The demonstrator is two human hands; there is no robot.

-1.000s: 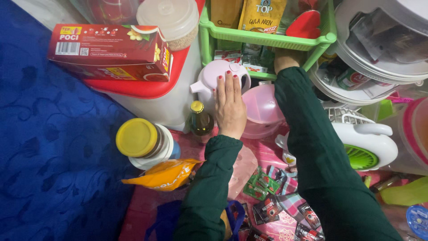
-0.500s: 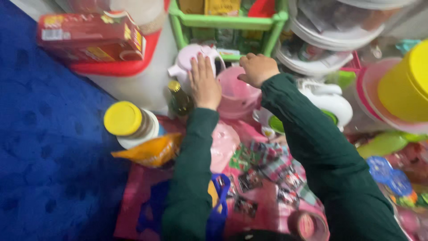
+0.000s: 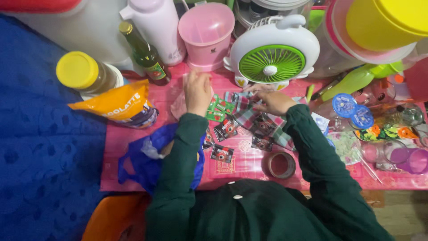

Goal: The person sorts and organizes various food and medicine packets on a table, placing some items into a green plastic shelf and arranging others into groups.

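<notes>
The one camera sits on my head and looks almost straight down, close over my own chest, my dark green sleeves and the pink table (image 3: 133, 147). It faces forward toward the fan (image 3: 271, 53) at the table's far edge.

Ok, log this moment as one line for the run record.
left hand: on clear plastic bag | right hand: at checked cloth | sachets between hands | tape roll near table edge
</notes>
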